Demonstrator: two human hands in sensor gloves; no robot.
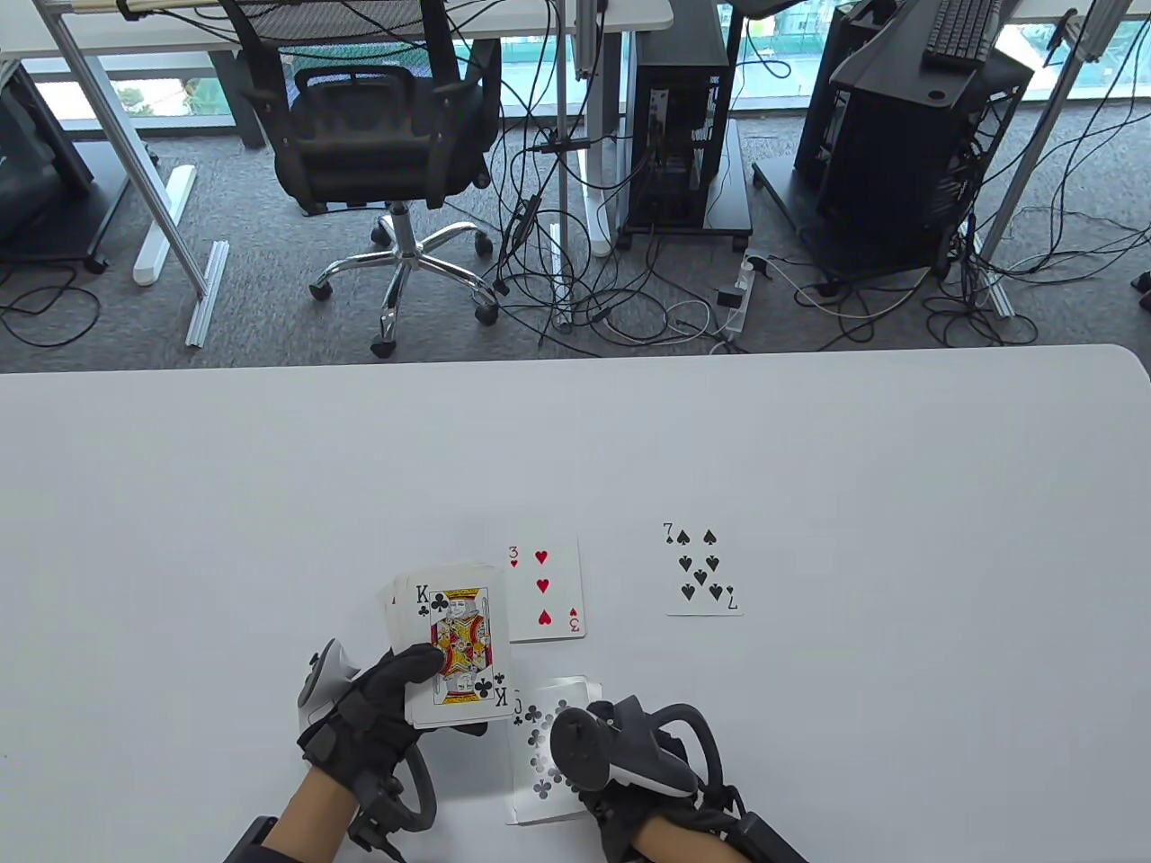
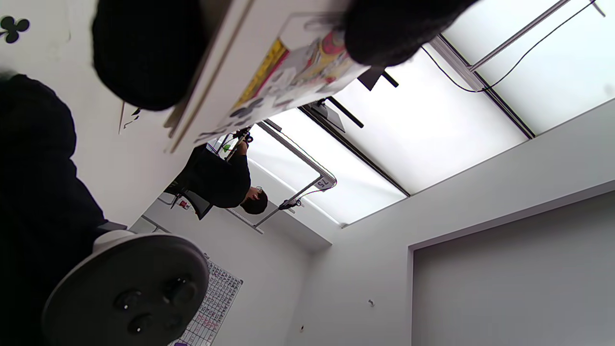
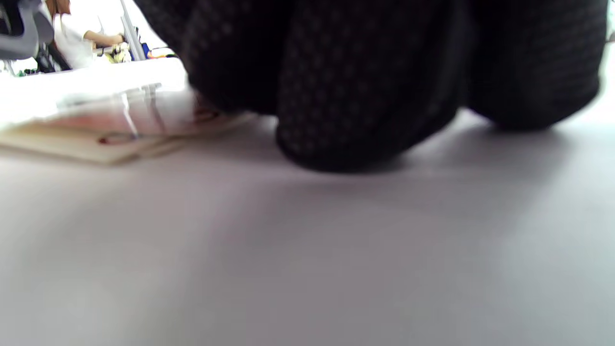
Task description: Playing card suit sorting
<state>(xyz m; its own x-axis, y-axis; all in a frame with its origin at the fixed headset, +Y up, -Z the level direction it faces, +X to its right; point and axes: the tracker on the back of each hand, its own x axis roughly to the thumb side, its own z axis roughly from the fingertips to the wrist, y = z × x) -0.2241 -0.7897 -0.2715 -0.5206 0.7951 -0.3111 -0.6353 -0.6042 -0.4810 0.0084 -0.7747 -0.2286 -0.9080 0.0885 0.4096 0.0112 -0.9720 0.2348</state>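
Observation:
My left hand (image 1: 396, 710) grips a face-up deck (image 1: 450, 652) with the king of clubs on top, its thumb lying across the card's lower left. The left wrist view shows the same deck (image 2: 283, 72) from below, between the thumb and fingers (image 2: 144, 53). My right hand (image 1: 629, 773) lies palm down over the right part of a clubs card (image 1: 535, 751) flat on the table near the front edge. Its fingertips (image 3: 346, 120) touch the white surface. A three of hearts (image 1: 544, 586) and a seven of spades (image 1: 703, 569) lie face up farther out.
The white table (image 1: 270, 485) stretches wide to the left, right and far side of the cards. Beyond its far edge stand an office chair (image 1: 387, 135), computer towers and loose cables on the floor. A person sits at a distant desk (image 2: 226, 182).

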